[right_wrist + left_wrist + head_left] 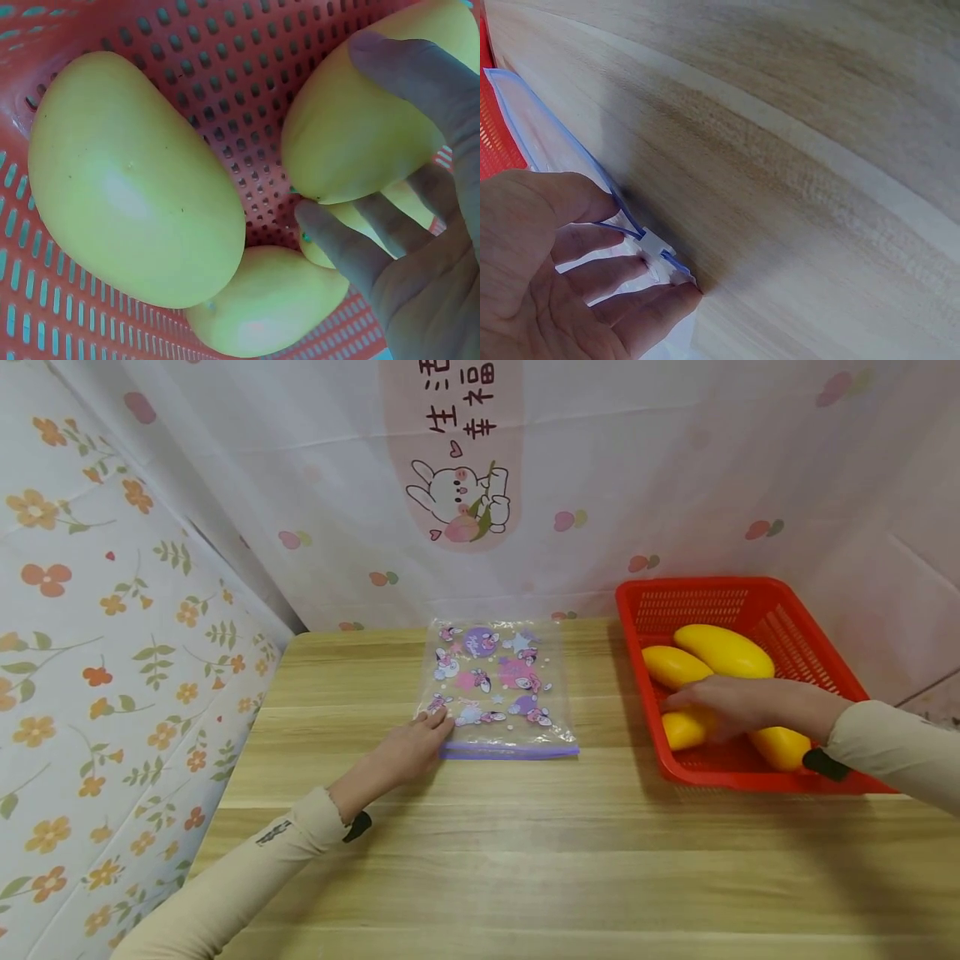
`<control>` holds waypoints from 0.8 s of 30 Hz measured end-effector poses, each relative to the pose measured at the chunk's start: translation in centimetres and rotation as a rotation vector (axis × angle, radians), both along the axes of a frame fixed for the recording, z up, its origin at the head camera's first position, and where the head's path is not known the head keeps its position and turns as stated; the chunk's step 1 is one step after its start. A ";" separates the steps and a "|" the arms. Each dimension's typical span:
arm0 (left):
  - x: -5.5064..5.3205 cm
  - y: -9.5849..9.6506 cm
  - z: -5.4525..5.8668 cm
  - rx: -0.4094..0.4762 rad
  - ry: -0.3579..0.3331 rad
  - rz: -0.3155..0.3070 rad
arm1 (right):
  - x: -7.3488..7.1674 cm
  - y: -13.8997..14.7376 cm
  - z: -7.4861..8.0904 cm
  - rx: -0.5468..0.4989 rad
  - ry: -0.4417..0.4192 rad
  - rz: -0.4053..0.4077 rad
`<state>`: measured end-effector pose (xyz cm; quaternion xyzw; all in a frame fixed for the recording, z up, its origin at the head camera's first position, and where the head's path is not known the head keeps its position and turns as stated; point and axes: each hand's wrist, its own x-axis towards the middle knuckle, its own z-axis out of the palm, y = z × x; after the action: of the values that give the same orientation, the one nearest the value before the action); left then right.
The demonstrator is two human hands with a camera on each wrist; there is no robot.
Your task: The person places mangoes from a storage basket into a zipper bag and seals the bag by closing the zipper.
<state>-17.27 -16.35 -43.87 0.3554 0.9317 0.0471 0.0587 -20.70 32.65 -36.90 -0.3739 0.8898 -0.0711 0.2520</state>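
Note:
A clear zip bag [498,685] with pink and purple cartoon prints lies flat, its purple zip edge toward me. My left hand [408,747] is at its near left corner. In the left wrist view, thumb and fingers pinch the zip edge beside a white slider [654,244]. My right hand [738,703] reaches into a red basket [652,735]. Its thumb and fingers curl round a yellow mango [360,127], seen in the right wrist view. Around it are another large mango [135,180] and a lower mango [262,307]; one more is partly hidden behind the fingers.
The basket stands at the right of the wooden table [510,860], near the back. A printed cloth [600,460] hangs behind the table, and a flowered cloth [112,693] borders the left side.

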 end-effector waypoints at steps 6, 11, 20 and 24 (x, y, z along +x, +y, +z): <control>-0.1 0.0 -0.2 0.001 0.012 -0.008 | 0.3 0.3 -0.1 -0.013 -0.013 -0.023; -0.1 0.1 -0.2 0.001 -0.003 0.003 | 0.4 0.4 -0.1 -0.001 -0.002 -0.025; -0.2 0.0 -0.2 0.014 0.018 -0.008 | 0.4 0.5 0.9 0.024 -0.004 -0.041; -0.2 0.0 0.0 0.019 0.010 -0.008 | 0.3 0.6 1.8 0.024 0.017 -0.069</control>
<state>-17.43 -16.38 -43.89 0.3601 0.9300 0.0538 0.0510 -20.43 33.29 -35.10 -0.3405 0.9050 -0.0659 0.2463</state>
